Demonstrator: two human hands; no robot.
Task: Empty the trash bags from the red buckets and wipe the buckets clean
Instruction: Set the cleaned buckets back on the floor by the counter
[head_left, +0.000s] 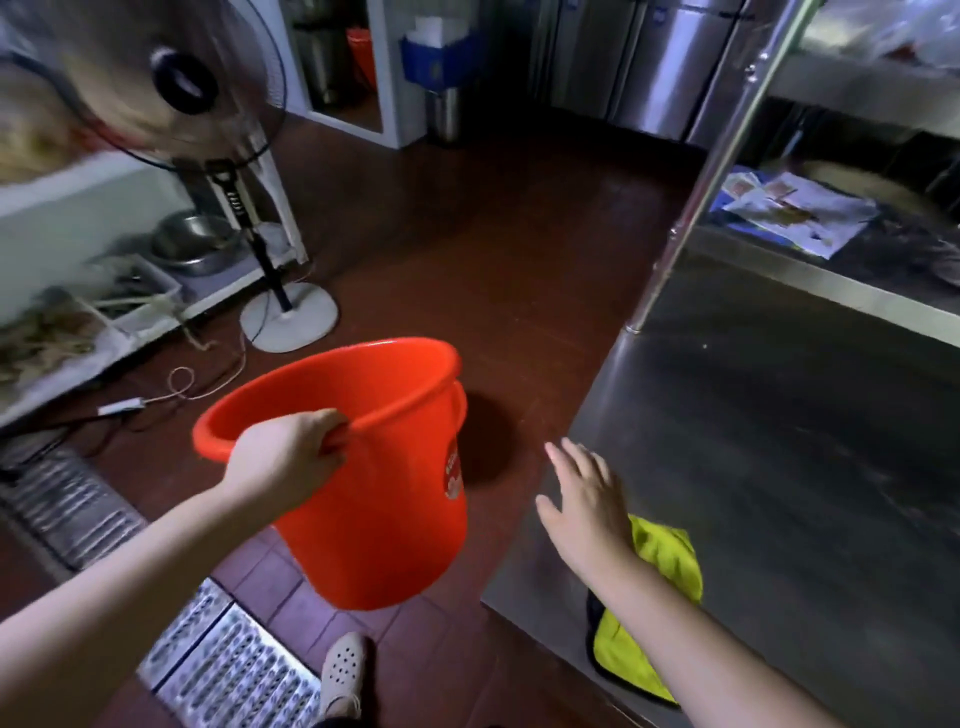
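presently the left hand (291, 457) holds the red bucket (363, 467) off the floor, fingers curled over the near rim and thumb on the outside, so the whole weight hangs from one side of the lip. as a result the bucket hangs tilted: its mouth faces up and to the left, its base swings down toward the person, above the tiled floor (519, 260) and near the floor drain grate (228, 660). no trash bag is visible on the rim or inside, though the interior is mostly hidden from this angle.

the right hand (587, 499) is spread, fingers straight, holding nothing. it hovers over the near corner of the steel table (779, 441). whether the palm touches the surface cannot be told.

the relation that matters: the yellow-green cloth (660, 566) lies on that table corner directly beneath and behind the right wrist, partly covered by the forearm. it is to the right of the bucket and well clear of the left hand. the right hand is plainly the nearer one, and it has overshot the cloth slightly; in my judgement it must draw back toward the body to take it.

judged stage: bag removal appears done for this bucket, wiping not yet begun. the single-point rim grip leaves the bucket free to swing once pressed with a cloth.
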